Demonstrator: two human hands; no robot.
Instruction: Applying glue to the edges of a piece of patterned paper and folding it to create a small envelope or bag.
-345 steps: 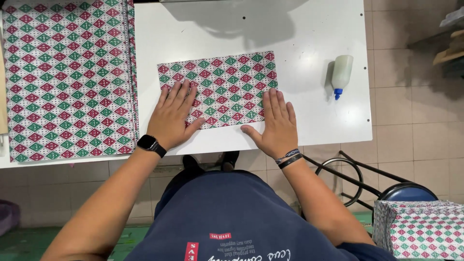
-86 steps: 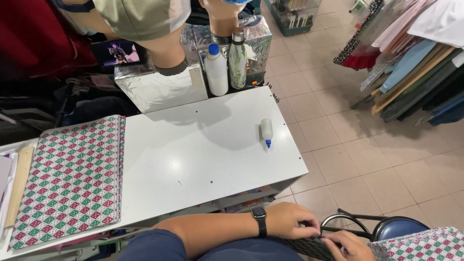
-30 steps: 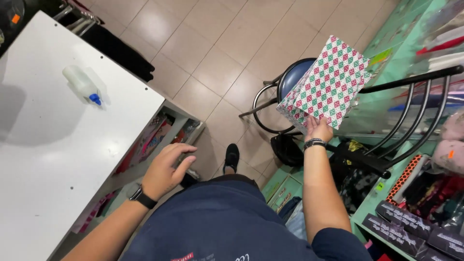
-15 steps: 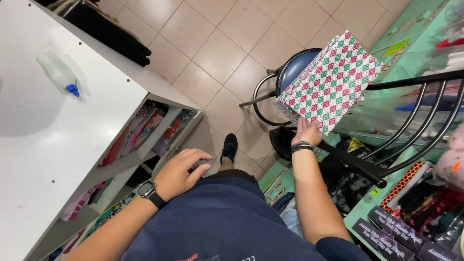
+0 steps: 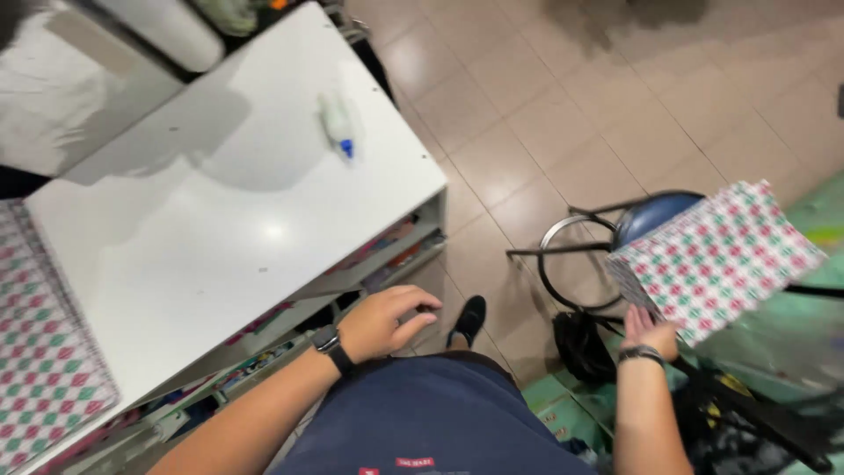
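Note:
A stack of folded paper pieces (image 5: 716,259) with a red, green and white diamond pattern rests on a blue-seated stool (image 5: 655,220) at my right. My right hand (image 5: 646,330) touches the stack's near edge, fingers spread, a dark band on its wrist. My left hand (image 5: 382,321), wearing a black watch, hovers over my lap beside the white table's (image 5: 220,220) near corner, fingers loosely curled around nothing.
A small white glue bottle with a blue tip (image 5: 336,123) lies on the table. A large sheet of the same patterned paper (image 5: 40,352) covers the table's left end. Shelves (image 5: 387,255) sit under the tabletop. Tiled floor (image 5: 563,97) lies beyond; dark bags (image 5: 585,347) sit under the stool.
My view has swung back left toward the table. My right hand stays at the patterned stack on the stool, and my left hand has lifted slightly toward the table corner.

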